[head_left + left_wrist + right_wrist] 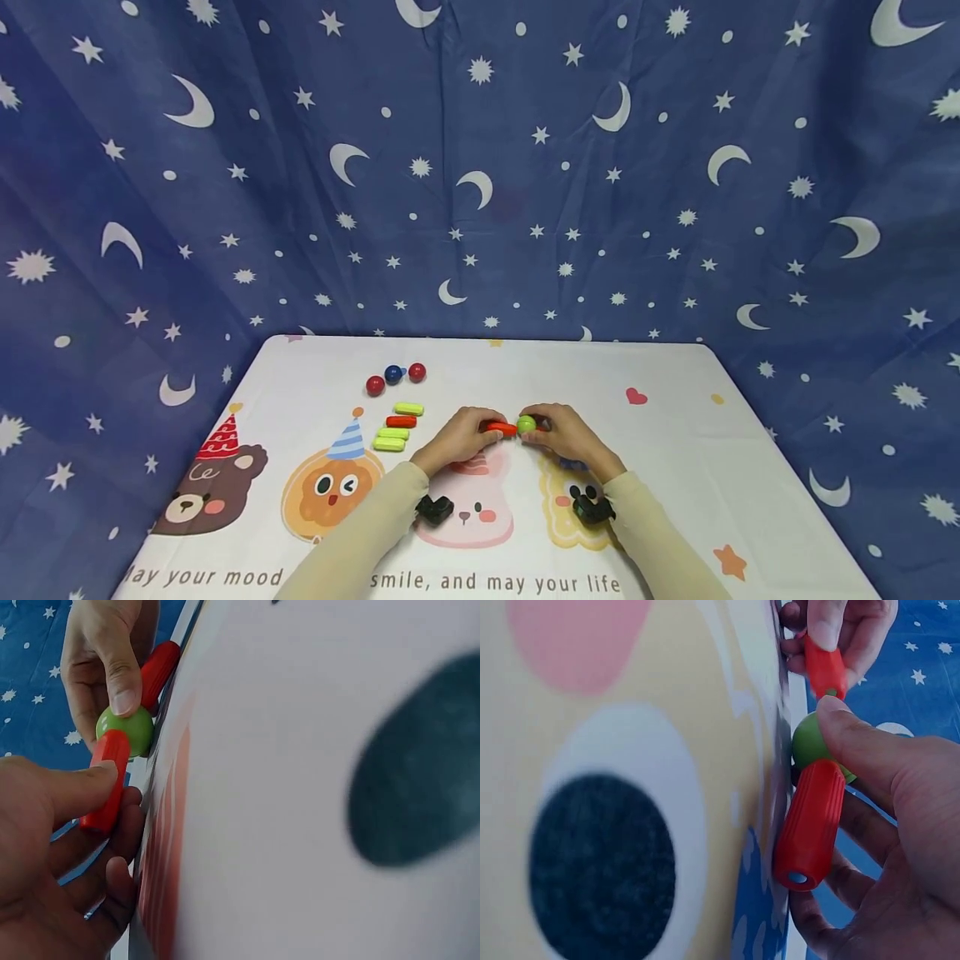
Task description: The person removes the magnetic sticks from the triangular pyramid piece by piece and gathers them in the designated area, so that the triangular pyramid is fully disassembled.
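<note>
My left hand [467, 435] pinches a red ridged rod [109, 776] between thumb and fingers, one end right at a green ball [527, 424]. That ball is held by my right hand [567, 430], the thumb pressing on it. A second red rod [810, 825] extends from the ball on the right-hand side, with a small hole in its outer end. In the right wrist view something green shows at the near end of the left-hand rod [825, 661]. Whether this rod and the ball are joined I cannot tell.
To the left lie several short rods, among them a red rod [401, 422] and a yellow-green rod [389, 445]. Behind them sit a blue ball [393, 374], a red ball [375, 385] and another red ball [417, 372]. A printed cloth covers the table [660, 467].
</note>
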A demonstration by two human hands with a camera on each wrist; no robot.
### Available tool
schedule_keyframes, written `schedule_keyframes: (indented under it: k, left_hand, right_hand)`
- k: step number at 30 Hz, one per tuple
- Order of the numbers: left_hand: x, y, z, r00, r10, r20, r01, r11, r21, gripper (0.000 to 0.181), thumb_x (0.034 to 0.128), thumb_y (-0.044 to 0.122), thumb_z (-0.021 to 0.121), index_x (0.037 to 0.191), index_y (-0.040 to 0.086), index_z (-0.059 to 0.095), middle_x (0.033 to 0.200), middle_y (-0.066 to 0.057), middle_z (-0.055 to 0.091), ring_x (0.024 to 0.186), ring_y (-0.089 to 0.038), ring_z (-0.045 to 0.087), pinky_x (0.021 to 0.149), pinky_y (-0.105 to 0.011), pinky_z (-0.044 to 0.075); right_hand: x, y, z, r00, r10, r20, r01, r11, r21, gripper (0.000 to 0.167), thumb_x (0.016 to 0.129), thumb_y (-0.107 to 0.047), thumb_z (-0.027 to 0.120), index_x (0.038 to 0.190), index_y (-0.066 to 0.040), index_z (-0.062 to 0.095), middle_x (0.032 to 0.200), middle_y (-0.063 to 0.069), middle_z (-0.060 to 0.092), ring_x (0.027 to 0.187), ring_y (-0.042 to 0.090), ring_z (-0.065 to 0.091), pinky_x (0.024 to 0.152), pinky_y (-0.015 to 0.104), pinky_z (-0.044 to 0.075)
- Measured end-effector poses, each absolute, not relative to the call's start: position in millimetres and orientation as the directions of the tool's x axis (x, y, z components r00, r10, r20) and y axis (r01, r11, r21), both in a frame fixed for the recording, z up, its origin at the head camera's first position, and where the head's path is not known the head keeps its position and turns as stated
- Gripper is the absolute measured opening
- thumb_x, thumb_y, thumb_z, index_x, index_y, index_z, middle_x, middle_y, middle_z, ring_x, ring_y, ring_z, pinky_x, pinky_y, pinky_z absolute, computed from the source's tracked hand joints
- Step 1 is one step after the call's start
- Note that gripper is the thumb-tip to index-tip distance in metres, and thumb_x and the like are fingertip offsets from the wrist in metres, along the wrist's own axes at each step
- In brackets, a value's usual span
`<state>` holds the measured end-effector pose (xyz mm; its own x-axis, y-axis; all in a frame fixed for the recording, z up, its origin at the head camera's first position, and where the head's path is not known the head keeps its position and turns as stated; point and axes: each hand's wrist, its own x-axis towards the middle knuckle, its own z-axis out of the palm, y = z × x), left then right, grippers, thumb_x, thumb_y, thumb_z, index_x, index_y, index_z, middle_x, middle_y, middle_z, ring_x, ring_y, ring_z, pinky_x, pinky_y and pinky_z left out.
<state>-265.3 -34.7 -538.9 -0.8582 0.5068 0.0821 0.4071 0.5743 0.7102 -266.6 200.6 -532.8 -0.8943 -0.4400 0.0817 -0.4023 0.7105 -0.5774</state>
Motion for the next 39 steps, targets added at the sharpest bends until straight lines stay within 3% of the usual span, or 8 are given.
schedule_keyframes:
  k: [6, 18, 25, 31, 39]
  left_hand:
    - [-263, -37, -537, -0.878, 0.479, 0.028, 0.345, 0.589, 0.731, 0.024, 0.0924, 0.021, 0.069, 0.116, 0.017, 0.070, 0.109, 0.001, 0.070, 0.090, -0.010, 0.056, 0.089, -0.030, 0.048]
    - [-254, -50, -528, -0.881, 0.467, 0.074, 0.339, 0.516, 0.786, 0.024, 0.0916, 0.019, 0.070, 0.116, 0.020, 0.068, 0.104, 0.002, 0.069, 0.081, -0.008, 0.058, 0.073, -0.021, 0.048]
    - [-246, -66, -517, -0.901, 0.430, 0.061, 0.300, 0.516, 0.802, 0.027, 0.0915, 0.018, 0.069, 0.119, 0.022, 0.067, 0.109, 0.000, 0.068, 0.063, -0.009, 0.056, 0.058, -0.022, 0.047]
    - [-237, -84, -512, -0.916, 0.398, 0.057, 0.286, 0.546, 0.788, 0.030, 0.0909, 0.017, 0.070, 0.120, 0.024, 0.067, 0.115, 0.003, 0.067, 0.062, -0.010, 0.052, 0.057, -0.022, 0.045]
    - [-226, -109, -509, -0.938, 0.334, 0.094, 0.276, 0.554, 0.786, 0.026, 0.0896, 0.018, 0.072, 0.113, 0.030, 0.068, 0.107, 0.006, 0.067, 0.061, -0.012, 0.053, 0.053, -0.023, 0.045]
  right_hand:
    - [-268, 202, -534, -0.906, -0.416, 0.074, -0.381, 0.730, -0.567, 0.034, 0.084, -0.031, 0.077, 0.116, -0.021, 0.069, 0.104, -0.006, 0.070, 0.093, 0.010, 0.060, 0.090, 0.038, 0.050]
    - [-268, 197, -532, -0.922, -0.384, 0.044, -0.337, 0.741, -0.581, 0.037, 0.083, -0.032, 0.079, 0.117, -0.023, 0.069, 0.109, -0.004, 0.070, 0.097, 0.013, 0.061, 0.095, 0.044, 0.049]
    - [-269, 197, -533, -0.927, -0.375, 0.030, -0.323, 0.752, -0.575, 0.038, 0.082, -0.030, 0.080, 0.117, -0.021, 0.069, 0.110, -0.003, 0.070, 0.099, 0.014, 0.060, 0.097, 0.042, 0.048]
    - [-268, 197, -533, -0.931, -0.364, 0.017, -0.305, 0.752, -0.584, 0.038, 0.082, -0.031, 0.080, 0.117, -0.023, 0.069, 0.111, -0.003, 0.070, 0.100, 0.014, 0.060, 0.099, 0.043, 0.048]
    - [-268, 197, -534, -0.926, -0.374, 0.044, -0.328, 0.742, -0.585, 0.038, 0.082, -0.031, 0.080, 0.117, -0.022, 0.069, 0.113, -0.002, 0.070, 0.102, 0.016, 0.061, 0.099, 0.044, 0.047]
